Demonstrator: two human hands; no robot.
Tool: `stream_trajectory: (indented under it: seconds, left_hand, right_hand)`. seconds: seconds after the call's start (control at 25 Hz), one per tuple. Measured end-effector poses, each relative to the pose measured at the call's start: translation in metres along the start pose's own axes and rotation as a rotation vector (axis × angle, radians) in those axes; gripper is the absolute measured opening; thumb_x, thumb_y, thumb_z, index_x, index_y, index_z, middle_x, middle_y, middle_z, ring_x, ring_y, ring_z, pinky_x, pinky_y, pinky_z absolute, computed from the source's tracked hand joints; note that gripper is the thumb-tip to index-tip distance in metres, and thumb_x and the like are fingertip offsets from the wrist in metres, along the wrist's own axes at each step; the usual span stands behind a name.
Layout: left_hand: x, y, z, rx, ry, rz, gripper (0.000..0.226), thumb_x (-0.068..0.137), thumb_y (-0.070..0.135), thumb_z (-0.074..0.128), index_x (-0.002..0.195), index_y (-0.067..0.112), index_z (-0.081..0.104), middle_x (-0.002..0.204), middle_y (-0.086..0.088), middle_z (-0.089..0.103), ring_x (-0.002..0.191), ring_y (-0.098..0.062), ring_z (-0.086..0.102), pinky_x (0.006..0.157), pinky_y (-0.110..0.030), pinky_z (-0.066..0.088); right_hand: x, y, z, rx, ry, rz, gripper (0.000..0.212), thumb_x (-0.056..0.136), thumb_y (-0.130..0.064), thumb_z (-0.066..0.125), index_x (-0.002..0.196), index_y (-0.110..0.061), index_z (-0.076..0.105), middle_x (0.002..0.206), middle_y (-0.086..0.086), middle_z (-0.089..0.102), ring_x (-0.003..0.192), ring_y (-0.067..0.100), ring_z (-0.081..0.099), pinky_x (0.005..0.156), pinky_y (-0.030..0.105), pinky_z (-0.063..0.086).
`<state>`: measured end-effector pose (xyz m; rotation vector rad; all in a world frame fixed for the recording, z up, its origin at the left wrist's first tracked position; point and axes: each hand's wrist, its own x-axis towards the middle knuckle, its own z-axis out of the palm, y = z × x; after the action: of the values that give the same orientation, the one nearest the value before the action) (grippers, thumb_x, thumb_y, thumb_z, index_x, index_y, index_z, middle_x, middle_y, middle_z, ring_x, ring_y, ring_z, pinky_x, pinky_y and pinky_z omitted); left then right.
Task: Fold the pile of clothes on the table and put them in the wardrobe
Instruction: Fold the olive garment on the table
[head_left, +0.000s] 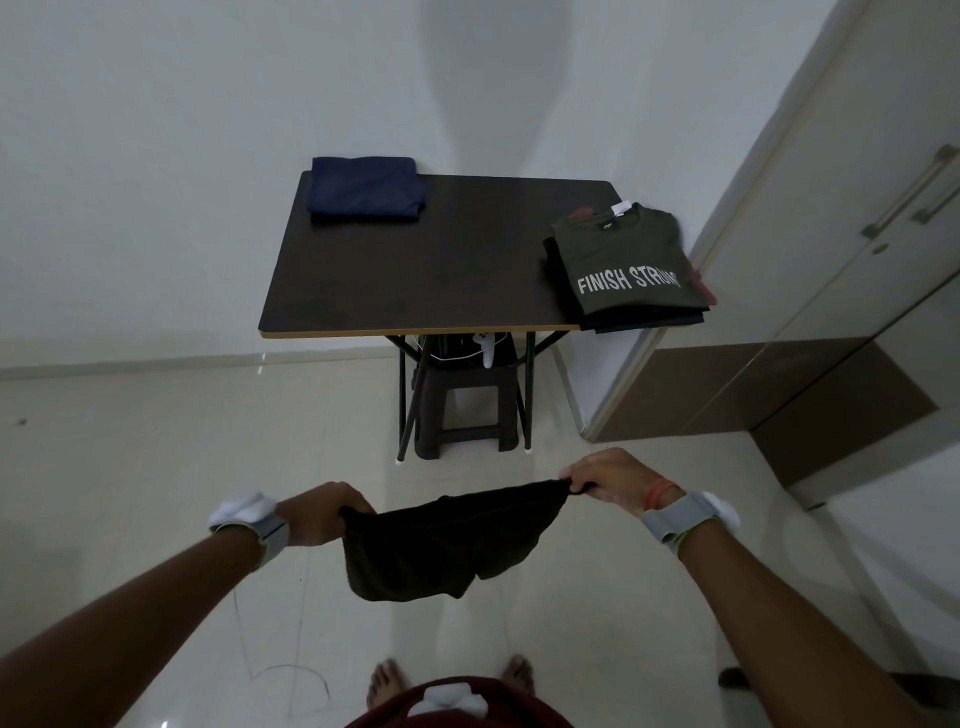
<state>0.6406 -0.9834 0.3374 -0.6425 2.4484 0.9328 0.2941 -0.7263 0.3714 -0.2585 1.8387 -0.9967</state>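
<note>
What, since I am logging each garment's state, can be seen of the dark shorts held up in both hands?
The dark shorts are a small, soft fabric garment, blackish with an olive tinge in the dim light. They hang unfolded in the air above the floor, short of the table, stretched along the top edge between both hands: the left hand grips one end, the right hand pinches the other. The cloth sags and creases below, with two short legs. Nothing else touches them.

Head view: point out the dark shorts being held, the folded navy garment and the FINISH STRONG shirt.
dark shorts (447, 545), head view, middle of the hanging fabric.
folded navy garment (366, 189), head view, centre of its top.
FINISH STRONG shirt (623, 249), head view, chest above the lettering.
</note>
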Motion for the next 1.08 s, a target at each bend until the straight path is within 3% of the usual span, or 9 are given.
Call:
stream_trajectory:
  seconds: [0.16, 0.36, 0.52, 0.6, 0.68, 0.8, 0.88, 0.96, 1.08]
  left_hand:
    - [-0.007, -0.005, 0.008, -0.242, 0.076, -0.070, 0.043, 0.062, 0.013, 0.042, 0.084, 0.035, 0.073, 0.096, 0.005, 0.075, 0.096, -0.017, 0.070, 0.086, -0.032, 0.056]
    - [-0.003, 0.020, 0.008, 0.203, 0.014, -0.036, 0.040, 0.078, 0.008, 0.050, 0.108, 0.018, 0.075, 0.108, -0.003, 0.070, 0.108, -0.021, 0.062, 0.090, -0.027, 0.047]
    - [-0.011, 0.049, 0.010, 0.688, 0.018, 0.143, 0.031, 0.085, 0.013, 0.046, 0.100, 0.024, 0.071, 0.100, 0.001, 0.070, 0.098, -0.022, 0.059, 0.080, -0.027, 0.034]
    - [-0.016, 0.065, 0.010, 0.748, -0.023, 0.158, 0.033, 0.089, 0.013, 0.047, 0.110, 0.026, 0.069, 0.107, 0.002, 0.071, 0.103, -0.022, 0.060, 0.085, -0.027, 0.033]
    - [-0.020, 0.085, 0.007, 0.658, -0.109, 0.136, 0.049, 0.092, 0.016, 0.055, 0.139, 0.031, 0.055, 0.120, -0.002, 0.069, 0.114, -0.025, 0.060, 0.098, -0.030, 0.036]
    - [-0.026, 0.121, 0.003, 0.469, -0.274, 0.144, 0.083, 0.093, 0.024, 0.062, 0.158, 0.040, 0.012, 0.125, -0.009, 0.067, 0.116, -0.027, 0.061, 0.089, -0.025, 0.039]
    - [-0.025, 0.134, 0.009, 0.385, -0.308, 0.181, 0.088, 0.093, 0.029, 0.065, 0.158, 0.044, 0.008, 0.120, -0.008, 0.069, 0.110, -0.025, 0.064, 0.087, -0.026, 0.043]
    - [-0.021, 0.137, 0.021, 0.375, -0.328, 0.206, 0.093, 0.089, 0.038, 0.070, 0.157, 0.047, 0.007, 0.118, -0.006, 0.070, 0.106, -0.024, 0.066, 0.094, -0.033, 0.050]
    - [-0.017, 0.146, 0.034, 0.434, -0.321, 0.235, 0.091, 0.087, 0.034, 0.070, 0.158, 0.039, 0.014, 0.118, -0.011, 0.067, 0.107, -0.028, 0.064, 0.096, -0.041, 0.053]
  right_hand:
    - [0.007, 0.024, 0.002, -0.419, 0.049, -0.059, 0.012, 0.074, -0.003, 0.078, 0.084, -0.010, 0.081, 0.082, 0.005, 0.074, 0.079, 0.014, 0.065, 0.068, 0.018, 0.052]
    - [0.017, 0.043, 0.006, -0.396, 0.179, -0.133, 0.017, 0.081, -0.007, 0.072, 0.070, -0.020, 0.078, 0.077, 0.005, 0.074, 0.078, 0.019, 0.068, 0.079, 0.032, 0.057]
    - [0.018, 0.037, 0.007, -0.337, 0.307, -0.183, 0.024, 0.085, -0.005, 0.064, 0.074, -0.024, 0.075, 0.078, 0.000, 0.071, 0.079, 0.026, 0.068, 0.079, 0.041, 0.061]
    - [0.020, 0.031, 0.010, -0.306, 0.412, -0.186, 0.023, 0.089, -0.010, 0.060, 0.079, -0.028, 0.069, 0.085, 0.006, 0.069, 0.079, 0.031, 0.067, 0.076, 0.042, 0.060]
    - [0.016, 0.024, 0.016, -0.261, 0.475, -0.089, 0.008, 0.096, -0.023, 0.055, 0.095, -0.022, 0.063, 0.091, 0.014, 0.069, 0.075, 0.033, 0.068, 0.068, 0.043, 0.061]
    - [0.002, 0.008, 0.030, 0.131, 0.313, 0.249, 0.041, 0.106, -0.035, 0.032, 0.095, -0.004, 0.056, 0.072, 0.011, 0.065, 0.052, 0.021, 0.056, 0.043, 0.024, 0.044]
    - [-0.008, 0.000, 0.034, 0.437, 0.168, 0.395, 0.060, 0.107, -0.042, 0.021, 0.089, -0.001, 0.060, 0.061, 0.009, 0.066, 0.048, 0.019, 0.057, 0.040, 0.019, 0.045]
    - [-0.012, -0.001, 0.034, 0.674, 0.043, 0.432, 0.066, 0.107, -0.045, 0.017, 0.111, 0.003, 0.061, 0.069, 0.014, 0.073, 0.052, 0.023, 0.070, 0.047, 0.027, 0.057]
    - [-0.015, 0.005, 0.035, 0.877, -0.100, 0.393, 0.056, 0.108, -0.041, 0.016, 0.153, -0.010, 0.026, 0.111, 0.024, 0.073, 0.093, 0.037, 0.075, 0.084, 0.061, 0.057]
